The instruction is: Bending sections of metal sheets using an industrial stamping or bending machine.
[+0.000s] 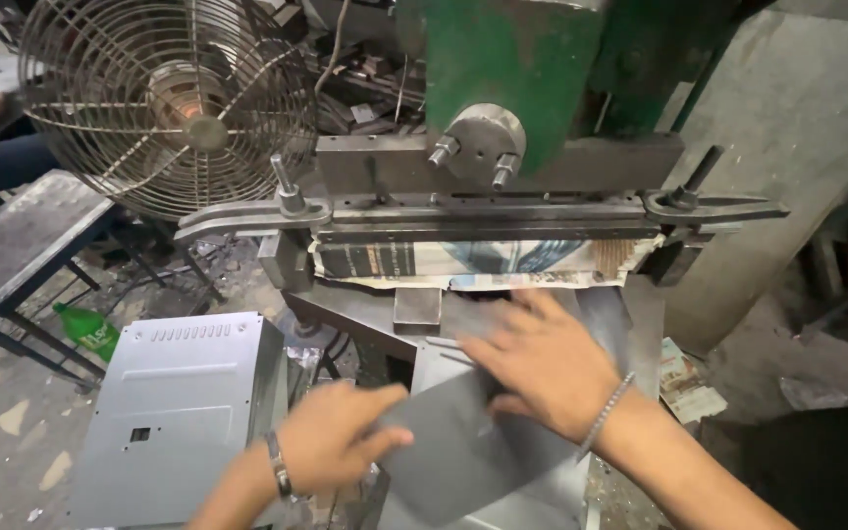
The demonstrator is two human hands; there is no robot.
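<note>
Nearest, at lower centre, the left hand point(331, 437) pinches the edge of a grey metal sheet point(453, 447), while the right hand point(542, 363) lies flat and open on it, fingers pointing toward the green press point(503, 59) (its bar just above them). Fingers could be caught if they slide under; the sheet's edge might also cut.

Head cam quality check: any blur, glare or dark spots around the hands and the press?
Head view: left hand and the flat grey metal sheet it grips are smeared by motion blur; right hand, flat on the sheet, is softer than the sharp green press machine; round wire-guard fan shows mild wide-angle bending; lower right corner falls into deep shadow; no strong glare.
</note>
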